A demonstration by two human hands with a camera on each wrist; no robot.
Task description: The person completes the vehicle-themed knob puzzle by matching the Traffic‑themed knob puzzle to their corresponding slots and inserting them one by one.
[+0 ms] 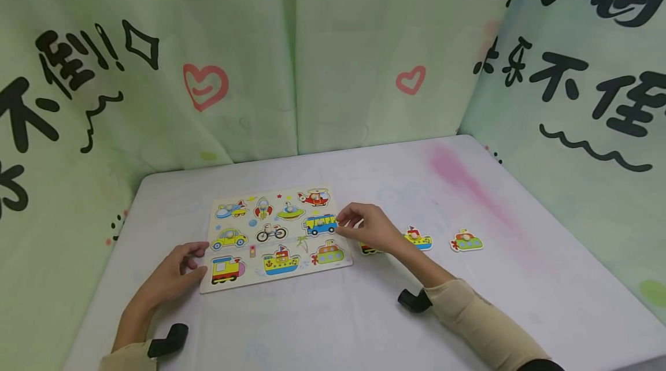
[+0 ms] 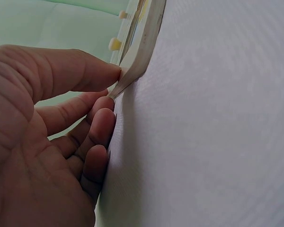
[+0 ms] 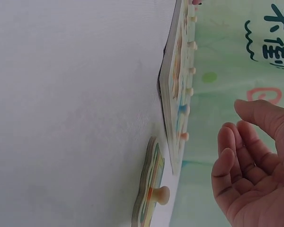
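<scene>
A wooden puzzle board with vehicle pictures lies on the table. My left hand is at its left edge, thumb and fingertips touching the edge near a corner in the left wrist view. My right hand hovers by the board's right edge, beside the blue bus piece. In the right wrist view its fingers are loosely bent with nothing between them. Under that hand lies a loose train piece, partly hidden. A ship piece and a submarine piece lie farther right.
A white cloth covers the table, with a pink stain at the back right. Green curtains with black writing and red hearts surround the far side. Small knobs stick up from the board's pieces.
</scene>
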